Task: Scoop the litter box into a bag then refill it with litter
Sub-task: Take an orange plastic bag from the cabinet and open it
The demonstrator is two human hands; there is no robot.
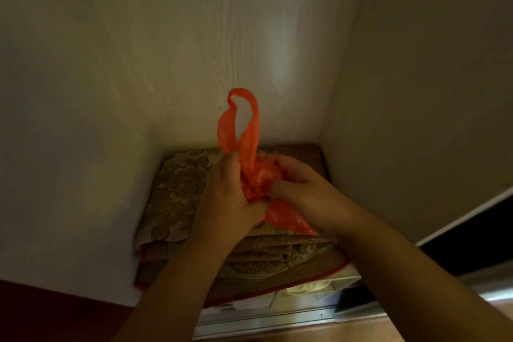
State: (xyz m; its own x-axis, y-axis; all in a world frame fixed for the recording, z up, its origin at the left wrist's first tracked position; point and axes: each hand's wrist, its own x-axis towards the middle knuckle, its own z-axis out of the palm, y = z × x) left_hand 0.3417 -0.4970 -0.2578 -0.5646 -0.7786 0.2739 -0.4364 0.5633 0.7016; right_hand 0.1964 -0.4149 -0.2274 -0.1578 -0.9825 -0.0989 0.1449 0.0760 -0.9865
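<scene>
An orange plastic bag is bunched between both my hands in the middle of the view. One of its handle loops sticks up above my fingers. My left hand grips the crumpled bag from the left. My right hand pinches the bag's folds from the right. A tail of the bag hangs down under my right wrist. The litter box, scoop and litter do not show in this view.
A stack of folded patterned fabric lies on a shelf just below my hands. White wood-grain walls close the space at the back and left, a plain panel at the right. A metal sliding rail runs along the bottom.
</scene>
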